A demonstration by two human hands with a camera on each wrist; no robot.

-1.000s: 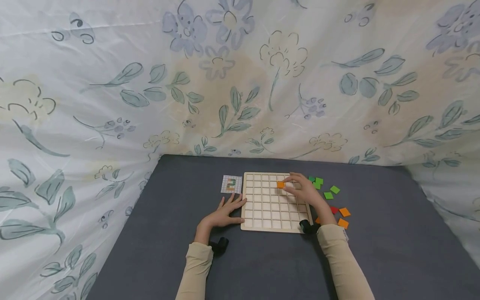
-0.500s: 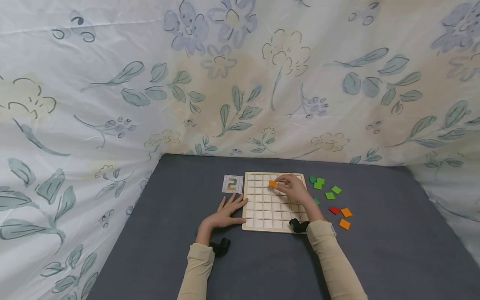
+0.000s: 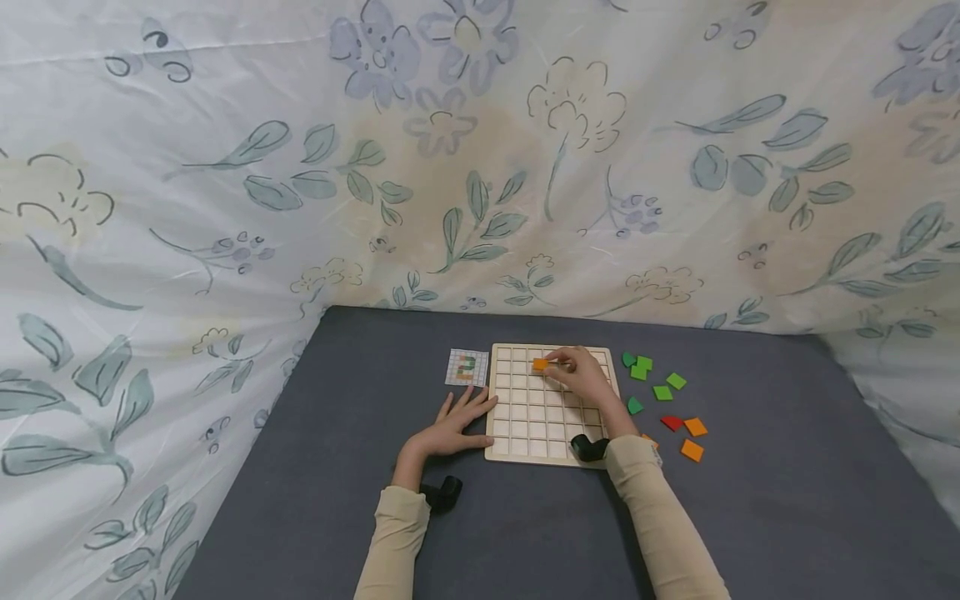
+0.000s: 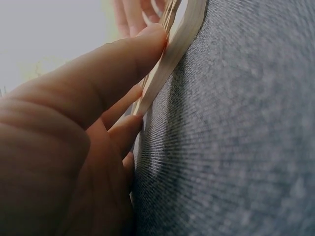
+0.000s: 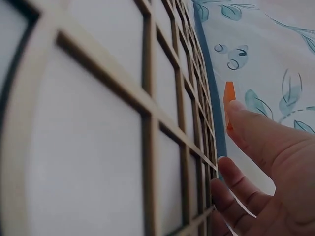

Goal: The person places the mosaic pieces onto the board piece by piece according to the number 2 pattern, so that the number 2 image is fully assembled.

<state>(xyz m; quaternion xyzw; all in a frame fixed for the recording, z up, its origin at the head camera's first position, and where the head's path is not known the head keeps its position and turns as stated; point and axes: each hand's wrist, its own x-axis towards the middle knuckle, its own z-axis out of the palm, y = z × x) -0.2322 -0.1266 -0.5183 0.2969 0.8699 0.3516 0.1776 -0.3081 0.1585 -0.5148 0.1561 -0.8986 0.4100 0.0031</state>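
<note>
A square wooden grid board (image 3: 513, 410) lies on the dark table, its cells pale. My right hand (image 3: 591, 388) is over the board's far part and pinches a small orange square tile (image 3: 540, 364). In the right wrist view, the thumb presses on the tile (image 5: 229, 93), which stands clear of the grid's ribs, while other fingers reach down near the board's surface. My left hand (image 3: 448, 430) rests spread at the board's left side, with its thumb and fingertips on the edge. The left wrist view shows that thumb on the wooden rim (image 4: 172, 59).
A small card (image 3: 467, 367) printed with a coloured figure on a grid lies left of the board. On the right lie several loose green tiles (image 3: 662, 392), a red piece (image 3: 672, 423) and orange tiles (image 3: 692, 450). Flowered cloth (image 3: 480, 167) hangs behind the table.
My right hand has carried the orange tile leftward across the board's far rows, slowing in the last half second. The left hand stays at the board's edge.
</note>
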